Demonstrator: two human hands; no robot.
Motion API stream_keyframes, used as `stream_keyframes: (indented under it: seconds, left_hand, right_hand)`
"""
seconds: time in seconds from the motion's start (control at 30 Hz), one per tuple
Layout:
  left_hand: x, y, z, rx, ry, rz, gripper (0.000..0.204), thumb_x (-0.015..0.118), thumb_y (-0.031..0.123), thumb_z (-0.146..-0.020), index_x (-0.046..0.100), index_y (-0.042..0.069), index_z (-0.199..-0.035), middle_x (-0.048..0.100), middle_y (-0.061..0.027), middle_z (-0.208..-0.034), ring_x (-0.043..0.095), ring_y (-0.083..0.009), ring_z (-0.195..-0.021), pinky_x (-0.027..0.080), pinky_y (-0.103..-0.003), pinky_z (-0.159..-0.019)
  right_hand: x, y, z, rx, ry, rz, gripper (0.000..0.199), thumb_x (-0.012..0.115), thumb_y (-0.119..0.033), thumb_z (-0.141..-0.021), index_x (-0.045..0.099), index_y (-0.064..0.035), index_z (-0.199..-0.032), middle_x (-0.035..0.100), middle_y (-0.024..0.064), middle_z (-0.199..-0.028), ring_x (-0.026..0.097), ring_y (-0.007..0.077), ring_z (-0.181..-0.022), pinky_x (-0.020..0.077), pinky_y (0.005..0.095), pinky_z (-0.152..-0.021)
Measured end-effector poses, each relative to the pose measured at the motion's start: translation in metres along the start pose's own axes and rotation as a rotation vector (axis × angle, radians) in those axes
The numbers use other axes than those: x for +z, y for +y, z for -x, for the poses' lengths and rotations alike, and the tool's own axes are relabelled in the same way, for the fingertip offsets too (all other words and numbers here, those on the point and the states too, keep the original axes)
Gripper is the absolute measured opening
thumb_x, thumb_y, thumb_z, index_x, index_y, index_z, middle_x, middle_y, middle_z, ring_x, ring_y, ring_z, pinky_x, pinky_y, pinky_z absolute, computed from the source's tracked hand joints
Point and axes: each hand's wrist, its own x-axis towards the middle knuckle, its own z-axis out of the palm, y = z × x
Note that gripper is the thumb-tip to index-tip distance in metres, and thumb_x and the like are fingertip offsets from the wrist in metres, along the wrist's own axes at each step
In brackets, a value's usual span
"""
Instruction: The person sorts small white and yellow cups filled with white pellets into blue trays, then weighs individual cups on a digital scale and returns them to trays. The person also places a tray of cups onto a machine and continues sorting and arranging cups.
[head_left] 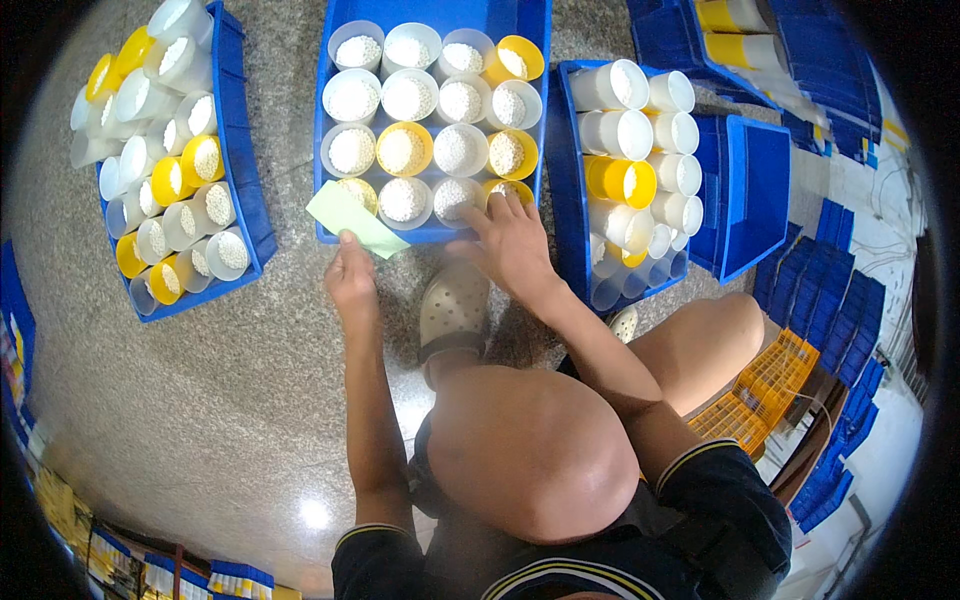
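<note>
My left hand (350, 278) pinches a pale green slip of paper (357, 219), which overlaps the near left corner of a blue crate (440, 12). Rows of cups, some translucent white and some yellow, stand in this crate, filled with small white pellets. My right hand (514, 240) lies over the crate's near right edge with fingers spread. Its fingertips are at the near right yellow cup (519, 188), partly covering it, and its thumb side is beside a translucent cup (453, 194). Whether the fingers touch the pellets cannot be made out.
Another blue crate (236, 130) of similar cups stands on the speckled floor (270, 390) at left. To the right are a crate (573, 170) with cups lying stacked and another blue crate (745, 195). Orange baskets (765, 385) and stacked blue bins (822, 300) stand further right.
</note>
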Motion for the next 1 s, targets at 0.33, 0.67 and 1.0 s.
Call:
stream_keyframes:
  seconds: [0.33,0.67,1.0]
  left_hand:
    - [-0.001,0.001,0.001,0.057,-0.022,0.029,0.049,0.056,0.040,-0.104,0.037,0.019,-0.065,0.029,0.0086,-0.060,0.024,-0.0056,-0.053,0.018,-0.028,-0.050]
    - [-0.011,0.036,0.011,0.038,-0.013,0.082,0.050,0.053,0.037,-0.105,0.040,0.015,-0.062,0.034,0.0064,-0.059,0.028,-0.0068,-0.056,0.021,-0.028,-0.052]
    - [-0.002,0.047,-0.008,-0.076,-0.029,-0.194,0.049,0.052,0.043,-0.105,0.050,0.010,-0.069,0.041,0.0055,-0.065,0.033,-0.0065,-0.061,0.026,-0.028,-0.055]
  right_hand:
    - [-0.008,0.001,-0.001,-0.021,-0.047,0.036,0.042,0.074,-0.042,-0.083,0.070,-0.0116,-0.112,0.065,0.0124,-0.100,0.060,0.0292,-0.101,0.0459,0.0424,-0.088]
    - [-0.045,0.011,-0.002,0.089,0.159,-0.137,0.027,0.070,-0.010,-0.083,0.069,-0.0062,-0.110,0.067,0.0104,-0.098,0.064,0.0296,-0.092,0.0502,0.0430,-0.081]
    - [0.004,0.013,-0.085,-0.185,0.128,0.110,0.014,0.061,-0.008,-0.081,0.061,-0.0101,-0.094,0.063,0.0096,-0.103,0.066,0.0282,-0.100,0.0569,0.0378,-0.076]
